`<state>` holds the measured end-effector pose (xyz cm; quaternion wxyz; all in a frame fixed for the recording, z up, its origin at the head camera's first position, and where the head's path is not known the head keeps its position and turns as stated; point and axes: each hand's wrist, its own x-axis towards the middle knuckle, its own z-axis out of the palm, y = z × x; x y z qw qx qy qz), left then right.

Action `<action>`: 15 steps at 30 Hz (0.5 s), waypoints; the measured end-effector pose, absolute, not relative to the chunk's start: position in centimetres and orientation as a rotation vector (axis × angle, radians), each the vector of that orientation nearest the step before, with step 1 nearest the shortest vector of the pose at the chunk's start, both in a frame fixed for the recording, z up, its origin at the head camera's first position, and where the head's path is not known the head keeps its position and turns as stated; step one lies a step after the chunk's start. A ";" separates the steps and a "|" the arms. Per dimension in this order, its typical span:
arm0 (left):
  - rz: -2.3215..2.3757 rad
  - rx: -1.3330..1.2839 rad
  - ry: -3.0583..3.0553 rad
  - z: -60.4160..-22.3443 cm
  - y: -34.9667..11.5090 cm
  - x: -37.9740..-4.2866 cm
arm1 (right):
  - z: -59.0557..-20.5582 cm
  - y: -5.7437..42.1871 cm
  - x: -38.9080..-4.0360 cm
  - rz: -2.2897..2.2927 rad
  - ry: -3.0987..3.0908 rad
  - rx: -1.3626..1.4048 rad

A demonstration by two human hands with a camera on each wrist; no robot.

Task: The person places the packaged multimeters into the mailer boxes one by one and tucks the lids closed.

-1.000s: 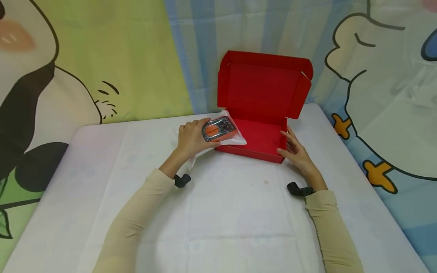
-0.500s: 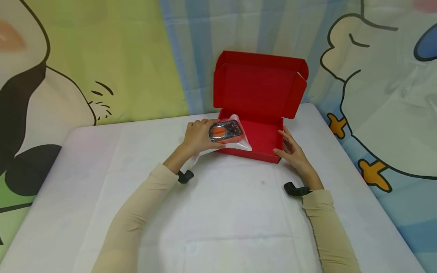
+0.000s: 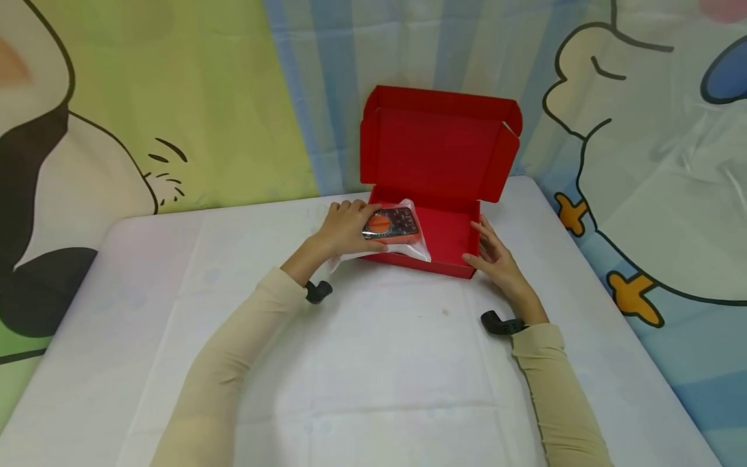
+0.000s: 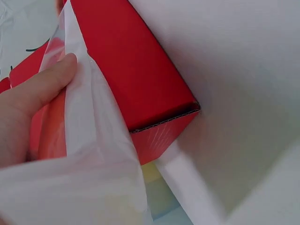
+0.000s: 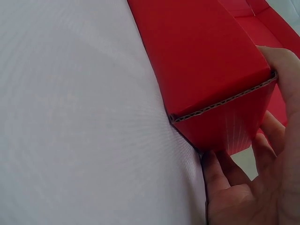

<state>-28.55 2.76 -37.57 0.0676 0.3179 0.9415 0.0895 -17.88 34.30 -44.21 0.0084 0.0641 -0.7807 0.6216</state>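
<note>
My left hand (image 3: 345,231) grips a multimeter (image 3: 401,222) with an orange case, black face and orange dial, wrapped in a clear plastic bag (image 4: 105,183). It is over the left part of an open red cardboard box (image 3: 448,264), face up and overlapping the box's left wall in the head view. In the left wrist view, my thumb presses on the bag beside the box's front wall. My right hand (image 3: 500,261) holds the box's right side. The right wrist view shows that thumb over the rim and the fingers against the outer side wall and its bottom edge.
The box's lid (image 3: 440,139) stands raised at the back, its side flaps spread. A white cloth (image 3: 373,363) covers the table. Behind it hangs a printed cartoon curtain (image 3: 222,104). Each wrist wears a black camera mount (image 3: 500,323).
My left hand has moved slightly right relative to the box and lower, carrying the bagged multimeter further over it. The right hand keeps its hold on the box. The head view has shifted slightly.
</note>
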 end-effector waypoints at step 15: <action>0.334 1.049 2.769 -37.8 4.0 -29.7 | -46.4 35.3 -18.8 1.966 -2.401 0.181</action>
